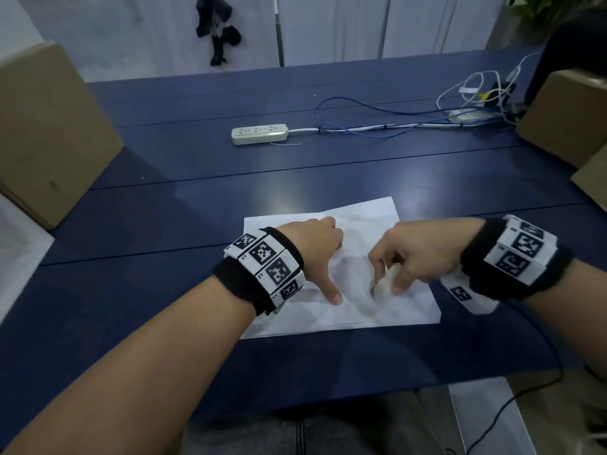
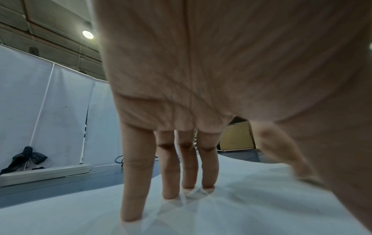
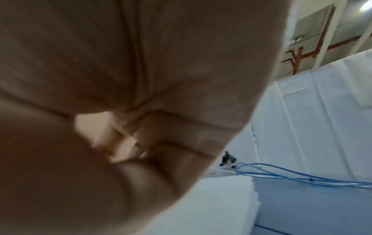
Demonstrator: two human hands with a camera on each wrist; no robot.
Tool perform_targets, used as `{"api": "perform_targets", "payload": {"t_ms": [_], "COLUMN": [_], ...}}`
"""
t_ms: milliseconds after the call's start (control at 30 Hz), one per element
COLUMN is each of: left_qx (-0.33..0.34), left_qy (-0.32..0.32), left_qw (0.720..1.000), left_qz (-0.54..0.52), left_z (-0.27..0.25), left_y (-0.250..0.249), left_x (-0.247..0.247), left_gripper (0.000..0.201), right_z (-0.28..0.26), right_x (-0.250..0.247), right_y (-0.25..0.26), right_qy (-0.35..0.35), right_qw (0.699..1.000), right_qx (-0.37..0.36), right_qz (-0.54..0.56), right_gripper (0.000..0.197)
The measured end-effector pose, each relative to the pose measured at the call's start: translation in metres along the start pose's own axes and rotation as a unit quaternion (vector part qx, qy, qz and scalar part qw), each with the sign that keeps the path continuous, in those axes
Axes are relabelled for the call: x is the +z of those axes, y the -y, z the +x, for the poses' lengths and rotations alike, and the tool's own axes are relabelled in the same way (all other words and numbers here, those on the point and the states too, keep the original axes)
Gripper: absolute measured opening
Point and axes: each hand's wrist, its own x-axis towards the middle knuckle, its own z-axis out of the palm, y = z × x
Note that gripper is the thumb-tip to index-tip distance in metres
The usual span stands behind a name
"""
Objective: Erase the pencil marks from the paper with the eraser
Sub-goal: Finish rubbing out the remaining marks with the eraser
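A white paper point(image 1: 368, 218) lies on the blue table point(image 1: 295, 165), near its front edge. My left hand point(image 1: 315, 244) presses flat on the paper's left half, its straight fingers point(image 2: 169, 167) spread and the thumb point(image 1: 331, 292) pointing toward me. My right hand point(image 1: 414, 254) pinches a white eraser point(image 1: 386, 282) between thumb and fingers, its lower end on the paper near the middle. In the right wrist view the eraser point(image 3: 122, 143) shows only as a pale sliver inside the curled, blurred fingers. I make out no pencil marks; the paper point(image 2: 251, 198) looks creased around the eraser.
A white power strip point(image 1: 259, 134) with white and blue cables point(image 1: 377, 126) lies farther back on the table. Cardboard boxes stand at the left point(image 1: 49, 133) and right point(image 1: 565, 116) edges. White partition panels point(image 1: 328, 27) close off the back.
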Motion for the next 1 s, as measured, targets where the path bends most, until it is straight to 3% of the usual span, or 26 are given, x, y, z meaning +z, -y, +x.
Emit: {"api": "perform_targets", "payload": {"t_ms": [100, 167, 233, 333, 367, 500, 567, 633, 733, 767, 933, 1000], "left_qx": [0.001, 0.002, 0.002, 0.011, 0.014, 0.016, 0.012, 0.008, 0.004, 0.004, 0.002, 0.001], "left_qy": [0.004, 0.004, 0.002, 0.005, 0.008, 0.009, -0.003, -0.013, -0.019, -0.019, -0.01, -0.01], "left_qw": [1.0, 1.0, 1.0, 1.0, 1.0, 1.0, 1.0, 1.0, 1.0, 1.0, 1.0, 1.0], "left_qz": [-0.002, -0.004, -0.007, -0.006, -0.003, 0.001, 0.0, 0.003, 0.01, 0.01, 0.0, 0.0], "left_z": [-0.002, -0.003, -0.003, -0.003, -0.003, -0.002, -0.002, -0.001, -0.001, -0.001, -0.001, -0.001], "left_y": [-0.001, -0.001, 0.0, 0.0, 0.0, -0.001, -0.003, -0.004, -0.004, -0.005, -0.007, -0.006], "left_x": [-0.002, -0.003, -0.002, -0.002, -0.002, -0.004, -0.002, -0.001, 0.001, 0.001, -0.002, -0.002], "left_gripper": [0.089, 0.089, 0.091, 0.098, 0.099, 0.093, 0.09, 0.089, 0.09, 0.09, 0.091, 0.092], "right_z": [0.016, 0.018, 0.01, -0.005, -0.006, 0.01, 0.012, 0.008, -0.004, -0.004, 0.017, 0.013], "right_x": [-0.015, -0.017, -0.009, 0.005, 0.006, -0.011, -0.014, -0.009, 0.004, 0.004, -0.015, -0.012], "right_y": [-0.012, -0.015, -0.011, 0.0, 0.001, -0.01, -0.012, -0.01, -0.001, -0.001, -0.012, -0.011], "right_qy": [-0.13, -0.166, -0.116, 0.034, 0.04, -0.113, -0.151, -0.101, 0.04, 0.046, -0.146, -0.158], "right_qw": [0.989, 0.983, 0.992, 0.999, 0.999, 0.992, 0.986, 0.994, 0.999, 0.999, 0.986, 0.985], "right_qx": [0.055, 0.059, 0.031, -0.008, -0.01, 0.046, 0.056, 0.024, -0.014, -0.012, 0.067, 0.06], "right_qz": [-0.038, -0.051, -0.033, 0.022, 0.016, -0.023, -0.027, -0.018, 0.017, 0.013, -0.034, -0.045], "right_gripper": [0.013, 0.013, 0.014, 0.018, 0.019, 0.015, 0.016, 0.014, 0.018, 0.018, 0.016, 0.014]}}
